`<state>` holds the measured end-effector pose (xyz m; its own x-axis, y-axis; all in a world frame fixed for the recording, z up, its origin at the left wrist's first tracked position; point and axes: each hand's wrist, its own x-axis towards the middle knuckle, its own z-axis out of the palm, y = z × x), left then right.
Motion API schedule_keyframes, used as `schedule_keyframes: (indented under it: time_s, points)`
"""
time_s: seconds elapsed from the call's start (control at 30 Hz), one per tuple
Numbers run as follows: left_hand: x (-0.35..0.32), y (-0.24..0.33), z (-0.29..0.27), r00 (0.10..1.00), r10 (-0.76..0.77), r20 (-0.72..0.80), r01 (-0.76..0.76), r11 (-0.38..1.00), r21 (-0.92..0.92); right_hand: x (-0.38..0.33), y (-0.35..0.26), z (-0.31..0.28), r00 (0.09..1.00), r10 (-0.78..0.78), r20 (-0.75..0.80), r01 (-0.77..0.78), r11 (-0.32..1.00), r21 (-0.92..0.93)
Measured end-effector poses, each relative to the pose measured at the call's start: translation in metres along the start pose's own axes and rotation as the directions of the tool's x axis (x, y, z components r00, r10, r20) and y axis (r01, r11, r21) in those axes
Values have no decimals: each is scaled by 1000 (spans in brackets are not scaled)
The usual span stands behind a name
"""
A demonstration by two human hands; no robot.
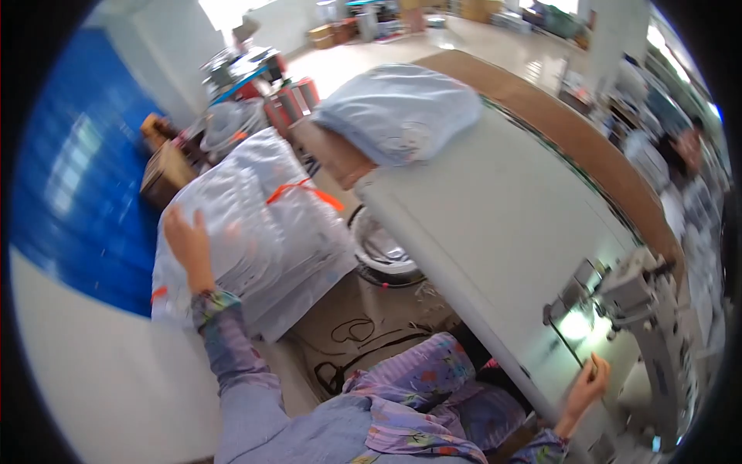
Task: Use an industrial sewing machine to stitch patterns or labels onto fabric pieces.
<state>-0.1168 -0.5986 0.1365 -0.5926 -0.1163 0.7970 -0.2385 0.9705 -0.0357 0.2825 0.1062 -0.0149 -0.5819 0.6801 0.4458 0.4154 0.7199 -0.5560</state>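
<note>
To my left, a stack of white fabric pieces hangs in layers, with an orange-red strip across it. My left hand lies against the stack's left side, fingers stretched and thumb apart, gripping nothing visible. On the right stands a lit sewing machine on a pale worktable. My right hand is just in front of its head, fingers curled together. A thin dark rod slants from the machine toward the fingertips; whether they hold it or something small is unclear.
A pile of light blue-white fabric covers the table's far left end. Below the table edge sits a round bin with a white liner. Dark cords lie on the floor. Boxes stand beside the blue panel.
</note>
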Motion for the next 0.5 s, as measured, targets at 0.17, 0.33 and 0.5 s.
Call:
schedule_keyframes:
  time_s: [0.17,0.33,0.5]
  points:
    - [-8,315,57,747,664,13,-472,546,-692,-41,-54,-13,989,116,-86,-112,992,52]
    - [68,347,249,343,897,-279,-897,225,-381,-114,2,-133,787,353,-506,-455,886,-88]
    - [52,408,286,538,843,6,-430,280,-858,-359,72,-279,117,552,-825,-717,622,315]
